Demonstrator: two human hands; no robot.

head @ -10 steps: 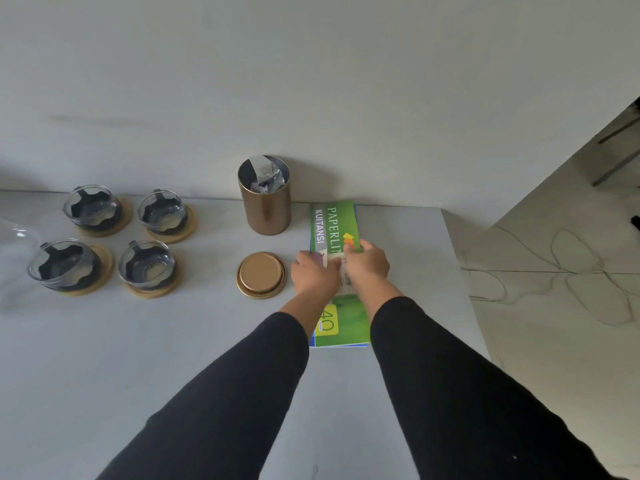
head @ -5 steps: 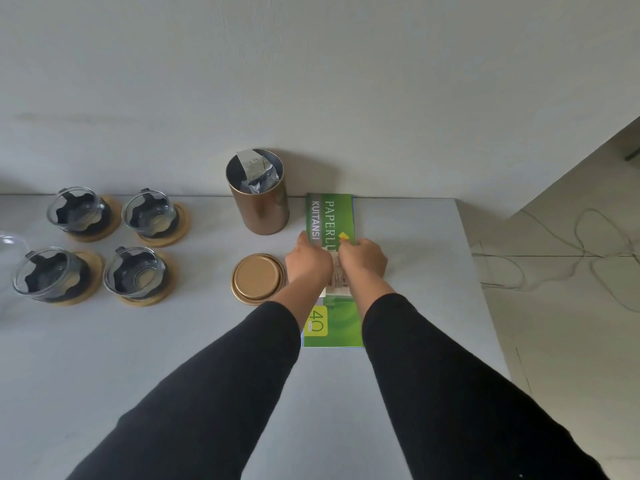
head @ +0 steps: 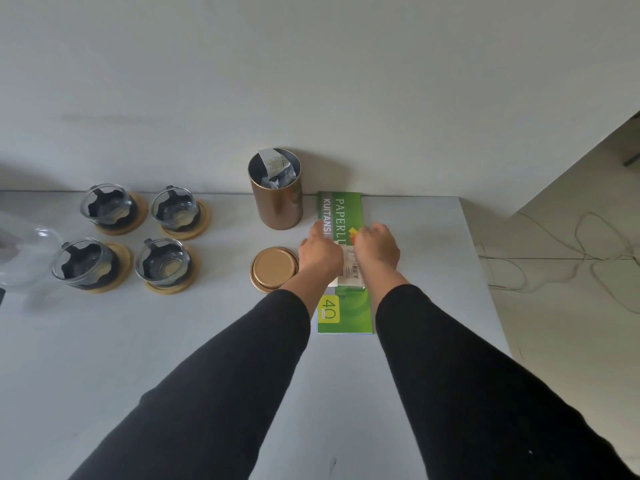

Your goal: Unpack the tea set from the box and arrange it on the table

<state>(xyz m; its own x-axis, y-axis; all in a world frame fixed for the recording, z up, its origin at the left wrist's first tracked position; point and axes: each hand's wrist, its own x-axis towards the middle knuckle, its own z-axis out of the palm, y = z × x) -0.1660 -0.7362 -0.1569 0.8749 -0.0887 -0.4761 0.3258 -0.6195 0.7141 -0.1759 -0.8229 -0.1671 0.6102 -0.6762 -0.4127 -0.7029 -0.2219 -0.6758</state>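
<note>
Two arms in view, each in a long black sleeve: left sleeve (head: 221, 382), right sleeve (head: 460, 375). Fabric plain, matte, close-fitting, no visible seams or print. Cuffs end just short of the wrists. Left hand (head: 320, 256) and right hand (head: 377, 249) bare; no rings, watch or gloves visible.

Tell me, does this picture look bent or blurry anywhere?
Head view: the wide lens bows the grey table's back edge and stretches the black sleeves; the clear glass vessel at the left border is smeared; soft, even light casts a faint shadow behind the copper cylindrical tin; no strong glare.
</note>
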